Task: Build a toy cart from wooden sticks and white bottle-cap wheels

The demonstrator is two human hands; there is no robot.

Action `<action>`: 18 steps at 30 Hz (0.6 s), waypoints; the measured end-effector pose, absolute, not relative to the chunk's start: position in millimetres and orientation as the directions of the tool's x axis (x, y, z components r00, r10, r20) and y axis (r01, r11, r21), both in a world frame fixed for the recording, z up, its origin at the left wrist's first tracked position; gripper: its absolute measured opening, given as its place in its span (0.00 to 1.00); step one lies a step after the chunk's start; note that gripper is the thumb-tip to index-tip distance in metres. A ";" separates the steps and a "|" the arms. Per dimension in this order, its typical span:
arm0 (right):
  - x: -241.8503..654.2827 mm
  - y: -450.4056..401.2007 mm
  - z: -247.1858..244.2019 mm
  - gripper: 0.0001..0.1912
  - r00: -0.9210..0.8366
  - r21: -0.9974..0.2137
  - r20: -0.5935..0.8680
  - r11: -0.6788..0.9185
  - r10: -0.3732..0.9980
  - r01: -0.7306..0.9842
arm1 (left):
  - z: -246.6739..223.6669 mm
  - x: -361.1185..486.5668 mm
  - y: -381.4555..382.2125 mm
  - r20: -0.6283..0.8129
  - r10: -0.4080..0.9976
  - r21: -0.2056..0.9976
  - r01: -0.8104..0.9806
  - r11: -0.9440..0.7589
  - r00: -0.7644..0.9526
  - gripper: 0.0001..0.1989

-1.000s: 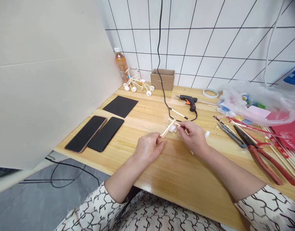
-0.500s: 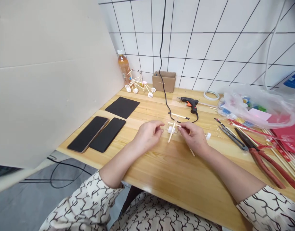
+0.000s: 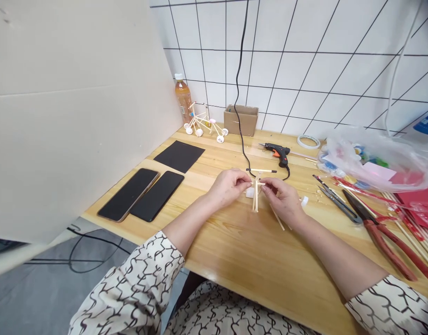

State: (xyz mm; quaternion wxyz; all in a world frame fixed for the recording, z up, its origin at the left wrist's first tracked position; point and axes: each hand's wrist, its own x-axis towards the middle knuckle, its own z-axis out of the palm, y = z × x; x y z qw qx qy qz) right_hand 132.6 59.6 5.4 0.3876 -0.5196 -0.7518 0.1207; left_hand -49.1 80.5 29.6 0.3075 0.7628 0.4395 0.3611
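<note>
A small frame of wooden sticks (image 3: 256, 199) is held between my hands, its crossbar running from one hand to the other. My left hand (image 3: 230, 187) pinches the left end of that crossbar. At the right end, my right hand (image 3: 285, 199) grips it between thumb and fingers. Just behind the frame lies a dark-tipped stick (image 3: 261, 170). A white plastic cap-like piece (image 3: 249, 192) sits by my left fingertips, and another white piece (image 3: 304, 201) is beyond my right hand. Loose thin sticks (image 3: 278, 218) rest below my right palm.
A black glue gun (image 3: 279, 152) with its cord lies behind my hands. Red-handled pliers (image 3: 381, 235), snips (image 3: 339, 204) and a plastic bag (image 3: 381, 158) are at the right. Two phones (image 3: 157, 195) and a black sheet (image 3: 179, 157) lie left. Stick models (image 3: 203, 122) stand at the back.
My left hand has moved right and taken hold of the stick frame's crossbar. The frame has turned so its long sticks point more directly toward me. The view has shifted slightly.
</note>
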 end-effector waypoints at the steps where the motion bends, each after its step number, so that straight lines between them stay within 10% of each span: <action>1: 134.7 59.3 7.2 0.10 -0.152 -0.581 0.448 0.416 0.881 0.700 | 28.6 -49.0 80.6 0.296 0.890 0.786 0.441 -0.433 0.348 0.04; 8: 158.6 33.5 33.7 0.05 -0.213 -0.465 0.272 0.322 0.938 0.825 | 22.5 -48.7 80.0 0.352 0.883 0.783 0.419 -0.460 0.312 0.04; 18: 155.8 5.3 37.1 0.10 -0.109 0.026 -0.182 0.115 0.977 0.993 | 16.9 -45.7 81.1 0.431 0.877 0.761 0.436 -0.480 0.213 0.04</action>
